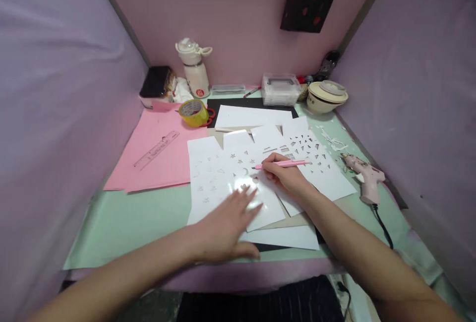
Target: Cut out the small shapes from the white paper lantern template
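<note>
Gripping pink pen-shaped tool (pixel 288 163) in right hand (pixel 280 173), likely for fine control, tip beside crescent on white stencil sheet (pixel 269 210), mid-worktop (pixel 148 227). Spreading left hand (pixel 230 223) wide over sheet, presumably to steady paper. Set near right edge, perhaps for cord: glue gun (pixel 368 175).

The left forearm (pixel 141 266) and the right forearm (pixel 355 237) are showing bare over their visible length and are tapering smoothly toward slim wrists. The left hand (pixel 231 223) and the right hand (pixel 286 175) are likewise showing bare, with slender fingers narrowing toward the tips. At the lower edge of the view, a dark garment (pixel 260 306) is covering the lap; its cloth is appearing near-black to navy, and faint, thin lines are running along it; finer detail is blurring into shadow
</note>
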A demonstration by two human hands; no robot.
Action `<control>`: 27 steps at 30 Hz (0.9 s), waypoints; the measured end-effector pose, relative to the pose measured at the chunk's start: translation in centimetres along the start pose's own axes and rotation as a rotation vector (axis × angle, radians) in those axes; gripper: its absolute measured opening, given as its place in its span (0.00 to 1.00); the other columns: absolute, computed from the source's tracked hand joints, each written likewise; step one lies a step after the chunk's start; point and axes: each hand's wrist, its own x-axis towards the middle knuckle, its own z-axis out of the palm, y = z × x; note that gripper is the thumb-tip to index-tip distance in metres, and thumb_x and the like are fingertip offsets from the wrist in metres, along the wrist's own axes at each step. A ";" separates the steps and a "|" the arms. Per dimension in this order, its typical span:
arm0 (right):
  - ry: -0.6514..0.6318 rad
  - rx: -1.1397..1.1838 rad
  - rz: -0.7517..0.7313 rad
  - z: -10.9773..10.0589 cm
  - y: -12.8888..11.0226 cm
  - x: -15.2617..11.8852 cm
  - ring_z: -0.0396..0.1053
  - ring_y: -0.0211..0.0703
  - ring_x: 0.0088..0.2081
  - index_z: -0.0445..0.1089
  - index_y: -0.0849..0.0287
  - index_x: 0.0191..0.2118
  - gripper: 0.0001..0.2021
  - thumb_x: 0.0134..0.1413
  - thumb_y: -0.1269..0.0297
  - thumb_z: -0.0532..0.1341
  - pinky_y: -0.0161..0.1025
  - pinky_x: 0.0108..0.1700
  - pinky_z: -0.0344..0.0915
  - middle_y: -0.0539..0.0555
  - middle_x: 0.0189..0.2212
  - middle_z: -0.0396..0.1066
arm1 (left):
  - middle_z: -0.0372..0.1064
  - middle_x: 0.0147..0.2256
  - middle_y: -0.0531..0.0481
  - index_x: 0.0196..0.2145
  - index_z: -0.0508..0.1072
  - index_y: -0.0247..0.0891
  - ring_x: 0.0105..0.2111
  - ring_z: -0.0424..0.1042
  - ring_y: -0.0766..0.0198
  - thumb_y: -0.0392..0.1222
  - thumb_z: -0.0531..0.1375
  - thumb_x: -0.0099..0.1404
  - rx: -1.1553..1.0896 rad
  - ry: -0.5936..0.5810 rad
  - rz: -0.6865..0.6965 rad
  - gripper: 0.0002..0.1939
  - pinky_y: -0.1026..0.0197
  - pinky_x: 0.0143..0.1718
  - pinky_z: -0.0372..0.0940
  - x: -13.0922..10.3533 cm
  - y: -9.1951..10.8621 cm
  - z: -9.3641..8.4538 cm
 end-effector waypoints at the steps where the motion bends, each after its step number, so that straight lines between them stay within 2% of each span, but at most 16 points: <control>1: -0.018 0.015 -0.009 0.0 0.1 0.0 0.57 0.35 0.24 0.64 0.56 0.29 0.12 0.48 0.56 0.67 0.34 0.26 0.52 0.46 0.21 0.61 | 0.46 0.69 0.41 0.68 0.54 0.42 0.68 0.48 0.49 0.64 0.57 0.67 -0.139 -0.085 0.098 0.40 0.49 0.66 0.51 -0.4 1.3 -0.4; 2: -0.031 0.036 -0.022 0.0 0.1 0.1 0.57 0.34 0.24 0.64 0.56 0.28 0.13 0.48 0.56 0.67 0.34 0.25 0.52 0.46 0.21 0.61 | 0.56 0.66 0.47 0.66 0.58 0.46 0.65 0.57 0.55 0.61 0.56 0.69 -0.286 -0.152 0.179 0.33 0.55 0.63 0.56 -0.6 2.4 -0.8; 3: -0.029 0.057 -0.041 0.0 0.2 0.0 0.57 0.34 0.23 0.64 0.56 0.28 0.13 0.47 0.56 0.67 0.34 0.25 0.52 0.45 0.21 0.61 | 0.65 0.61 0.50 0.64 0.63 0.47 0.60 0.65 0.59 0.58 0.56 0.70 -0.410 -0.148 0.216 0.28 0.60 0.59 0.61 -0.7 3.2 -1.4; 4: -0.001 0.077 -0.074 0.0 0.2 0.0 0.56 0.33 0.23 0.64 0.56 0.29 0.14 0.47 0.56 0.68 0.33 0.25 0.52 0.45 0.21 0.61 | 0.71 0.56 0.51 0.59 0.68 0.47 0.55 0.71 0.60 0.56 0.56 0.71 -0.483 -0.081 0.205 0.23 0.62 0.56 0.64 -0.7 3.6 -1.8; 5: 0.057 0.092 -0.126 0.0 0.2 -0.1 0.57 0.33 0.23 0.64 0.56 0.30 0.14 0.47 0.55 0.68 0.33 0.25 0.53 0.45 0.21 0.61 | 0.74 0.51 0.51 0.54 0.73 0.45 0.50 0.74 0.60 0.55 0.57 0.71 -0.498 0.059 0.151 0.19 0.61 0.53 0.66 -0.5 3.6 -2.3; 7: 0.223 0.100 -0.272 -0.1 0.1 -0.5 0.59 0.34 0.23 0.66 0.55 0.35 0.14 0.48 0.54 0.68 0.33 0.24 0.54 0.45 0.23 0.64 | 0.78 0.38 0.49 0.37 0.77 0.40 0.39 0.76 0.60 0.51 0.56 0.70 -0.414 0.491 -0.015 0.15 0.59 0.45 0.69 -0.1 1.9 -2.8; 10: 0.376 0.060 -0.473 -0.3 -0.2 -1.2 0.60 0.34 0.21 0.67 0.55 0.47 0.18 0.54 0.52 0.63 0.34 0.24 0.57 0.46 0.25 0.68 | 0.67 0.22 0.53 0.22 0.67 0.40 0.27 0.68 0.63 0.50 0.58 0.66 -0.189 1.112 -0.338 0.18 0.60 0.34 0.65 0.1 -3.2 -2.9; 11: 0.372 0.035 -0.512 -0.4 -0.3 -1.4 0.59 0.34 0.20 0.67 0.55 0.50 0.19 0.56 0.51 0.61 0.34 0.24 0.57 0.46 0.23 0.67 | 0.64 0.21 0.53 0.20 0.62 0.40 0.26 0.67 0.63 0.50 0.55 0.68 -0.121 1.251 -0.450 0.20 0.60 0.34 0.64 -0.1 -5.0 -2.9; 13: 0.337 -0.007 -0.555 -0.7 -0.4 -1.5 0.58 0.34 0.18 0.65 0.56 0.53 0.21 0.60 0.50 0.58 0.35 0.24 0.58 0.44 0.19 0.65 | 0.66 0.26 0.52 0.26 0.64 0.40 0.30 0.68 0.61 0.46 0.55 0.66 -0.032 1.365 -0.622 0.13 0.60 0.37 0.64 -0.6 -8.0 -2.8; 14: 0.317 -0.020 -0.565 -0.8 -0.3 -1.5 0.58 0.35 0.18 0.65 0.56 0.53 0.21 0.60 0.50 0.57 0.35 0.24 0.58 0.44 0.19 0.65 | 0.69 0.31 0.51 0.32 0.66 0.40 0.33 0.70 0.60 0.44 0.57 0.64 -0.040 1.379 -0.669 0.06 0.59 0.39 0.64 -0.9 -9.0 -2.7; 16: 0.307 -0.038 -0.574 -1.0 -0.2 -1.3 0.60 0.35 0.19 0.64 0.56 0.50 0.18 0.61 0.49 0.56 0.35 0.25 0.60 0.44 0.20 0.66 | 0.70 0.38 0.48 0.41 0.66 0.39 0.37 0.71 0.59 0.43 0.57 0.63 -0.048 1.407 -0.694 0.10 0.59 0.42 0.65 -1.2 -9.8 -2.6; 19: 0.371 -0.090 -0.628 -0.7 0.0 -1.0 0.65 0.37 0.23 0.65 0.56 0.42 0.13 0.61 0.52 0.57 0.36 0.30 0.64 0.47 0.23 0.69 | 0.69 0.44 0.45 0.43 0.65 0.39 0.43 0.71 0.58 0.45 0.57 0.63 -0.083 1.447 -0.616 0.12 0.57 0.45 0.65 -1.0 -9.2 -2.4; 21: 0.368 -0.152 -0.703 0.3 -0.2 -1.0 0.69 0.39 0.28 0.66 0.57 0.39 0.11 0.60 0.54 0.58 0.39 0.35 0.68 0.50 0.27 0.71 | 0.70 0.43 0.45 0.43 0.66 0.39 0.43 0.72 0.57 0.49 0.58 0.63 -0.243 1.433 -0.516 0.14 0.57 0.45 0.66 -0.3 -8.3 -2.3; 23: 0.237 -0.256 -0.804 2.4 -0.9 -1.3 0.72 0.43 0.35 0.67 0.56 0.39 0.08 0.60 0.57 0.58 0.43 0.41 0.70 0.53 0.33 0.74 | 0.71 0.41 0.44 0.44 0.65 0.39 0.41 0.74 0.57 0.55 0.57 0.65 -0.551 1.290 -0.381 0.18 0.55 0.44 0.68 0.3 -7.4 -2.2; 25: 0.073 -0.341 -0.947 5.4 -1.7 -1.7 0.73 0.46 0.43 0.70 0.55 0.42 0.07 0.60 0.62 0.58 0.46 0.49 0.69 0.56 0.40 0.75 | 0.73 0.41 0.42 0.49 0.64 0.38 0.40 0.76 0.54 0.64 0.50 0.68 -0.774 1.044 -0.244 0.27 0.52 0.43 0.71 0.6 -6.8 -2.2; 27: -0.120 -0.410 -1.050 8.9 -2.2 -2.1 0.72 0.46 0.48 0.69 0.54 0.44 0.09 0.57 0.64 0.61 0.45 0.52 0.69 0.56 0.45 0.75 | 0.75 0.42 0.40 0.55 0.63 0.38 0.42 0.77 0.52 0.69 0.34 0.70 -0.577 0.816 -0.125 0.37 0.49 0.43 0.71 0.3 -6.5 -2.1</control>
